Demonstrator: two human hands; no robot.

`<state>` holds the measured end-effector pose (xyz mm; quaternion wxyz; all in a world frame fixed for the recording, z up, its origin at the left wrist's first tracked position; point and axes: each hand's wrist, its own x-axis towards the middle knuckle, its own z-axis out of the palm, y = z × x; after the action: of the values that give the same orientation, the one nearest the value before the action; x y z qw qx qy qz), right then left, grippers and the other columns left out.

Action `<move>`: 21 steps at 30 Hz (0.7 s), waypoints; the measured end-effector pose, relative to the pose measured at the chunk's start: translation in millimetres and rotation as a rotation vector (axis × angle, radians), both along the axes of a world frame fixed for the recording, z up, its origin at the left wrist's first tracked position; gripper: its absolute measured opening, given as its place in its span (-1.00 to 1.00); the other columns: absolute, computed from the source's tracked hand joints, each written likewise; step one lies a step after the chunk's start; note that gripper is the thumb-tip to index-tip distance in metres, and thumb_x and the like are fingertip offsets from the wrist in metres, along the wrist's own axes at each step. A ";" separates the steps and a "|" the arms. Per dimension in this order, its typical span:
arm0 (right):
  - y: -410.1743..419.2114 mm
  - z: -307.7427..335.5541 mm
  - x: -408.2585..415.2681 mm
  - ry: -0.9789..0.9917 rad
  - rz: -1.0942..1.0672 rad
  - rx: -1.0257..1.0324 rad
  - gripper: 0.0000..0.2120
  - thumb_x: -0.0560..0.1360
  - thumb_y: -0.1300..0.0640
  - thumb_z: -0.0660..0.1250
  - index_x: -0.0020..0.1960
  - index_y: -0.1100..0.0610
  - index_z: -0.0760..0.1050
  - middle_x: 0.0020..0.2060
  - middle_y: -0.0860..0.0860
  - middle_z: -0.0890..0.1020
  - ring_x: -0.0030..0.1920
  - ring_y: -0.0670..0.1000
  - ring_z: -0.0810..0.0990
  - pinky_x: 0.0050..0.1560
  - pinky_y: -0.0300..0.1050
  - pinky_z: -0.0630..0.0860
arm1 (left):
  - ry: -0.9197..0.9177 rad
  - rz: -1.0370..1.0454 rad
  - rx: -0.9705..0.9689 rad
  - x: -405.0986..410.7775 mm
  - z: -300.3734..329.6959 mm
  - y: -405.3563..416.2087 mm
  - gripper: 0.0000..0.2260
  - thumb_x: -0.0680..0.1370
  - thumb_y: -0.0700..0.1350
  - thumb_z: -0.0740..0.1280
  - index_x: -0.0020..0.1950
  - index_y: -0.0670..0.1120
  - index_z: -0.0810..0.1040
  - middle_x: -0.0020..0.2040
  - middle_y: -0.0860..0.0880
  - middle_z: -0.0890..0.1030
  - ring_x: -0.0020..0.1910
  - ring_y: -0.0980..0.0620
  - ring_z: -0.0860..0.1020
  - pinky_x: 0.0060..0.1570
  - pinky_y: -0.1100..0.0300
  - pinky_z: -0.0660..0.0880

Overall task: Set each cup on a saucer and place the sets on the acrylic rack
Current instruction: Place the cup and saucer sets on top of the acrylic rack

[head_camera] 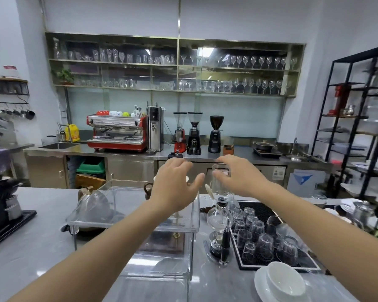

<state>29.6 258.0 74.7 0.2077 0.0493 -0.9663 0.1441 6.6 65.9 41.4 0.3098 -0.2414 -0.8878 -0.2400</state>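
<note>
Above the clear two-tier acrylic rack, the left hand and right hand hover with fingers spread, gripping nothing, seemingly mid-reach. One white ceramic cup sits on its white saucer near right, awaiting transfer.

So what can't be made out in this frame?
- Head view: the left hand hides what lies on the acrylic rack behind it; only white slivers show.
- The saucer under the white cup is cut off by the bottom edge.
- Whether the right hand touches the siphon brewer is unclear.
</note>
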 end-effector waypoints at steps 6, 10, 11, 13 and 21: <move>35.2 -20.8 36.5 0.016 -0.084 0.219 -0.33 0.61 -0.22 0.10 0.61 0.01 -0.01 0.61 0.01 0.01 0.60 0.04 -0.05 0.59 0.08 -0.05 | 0.004 -0.127 -0.173 23.8 -15.4 42.7 -0.38 0.64 0.27 0.04 0.63 0.00 0.14 0.66 -0.02 0.11 0.65 0.00 -0.01 0.62 0.02 -0.03; 60.2 -40.0 60.4 -0.028 -0.128 0.209 -0.33 0.61 -0.24 0.08 0.61 -0.03 -0.05 0.61 0.00 -0.01 0.60 0.02 -0.08 0.58 0.04 -0.07 | -0.014 -0.190 -0.213 37.4 -37.0 72.1 -0.40 0.66 0.24 0.04 0.64 0.02 0.11 0.67 0.00 0.07 0.65 0.01 -0.04 0.62 -0.01 -0.01; 66.8 -45.5 65.0 -0.041 -0.134 0.191 -0.34 0.60 -0.23 0.08 0.61 -0.03 -0.04 0.61 0.00 0.00 0.60 0.02 -0.07 0.58 0.04 -0.07 | -0.023 -0.206 -0.210 41.0 -43.1 78.7 -0.41 0.66 0.23 0.05 0.64 0.01 0.12 0.67 0.01 0.07 0.65 0.01 -0.04 0.62 0.00 -0.02; 80.0 -57.3 73.7 -0.065 -0.148 0.145 -0.33 0.60 -0.23 0.10 0.61 -0.02 -0.01 0.61 0.00 0.02 0.60 0.02 -0.06 0.58 0.07 -0.04 | -0.057 -0.241 -0.207 47.6 -56.1 91.2 -0.41 0.66 0.22 0.07 0.64 0.00 0.13 0.66 0.00 0.08 0.65 0.01 -0.02 0.62 0.04 -0.03; 121.5 -112.7 94.1 -0.136 -0.194 -0.009 -0.32 0.57 -0.19 0.21 0.58 0.04 0.10 0.59 0.05 0.14 0.59 0.04 0.06 0.55 0.11 0.11 | -0.201 -0.299 -0.192 61.9 -110.1 130.1 -0.43 0.64 0.19 0.15 0.59 -0.03 0.26 0.60 -0.03 0.30 0.58 -0.02 0.22 0.54 0.06 0.23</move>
<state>123.7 379.5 -38.0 0.1549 -0.0553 -0.9777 0.1308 68.5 196.0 -68.6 0.1561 -0.3737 -0.8873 -0.2205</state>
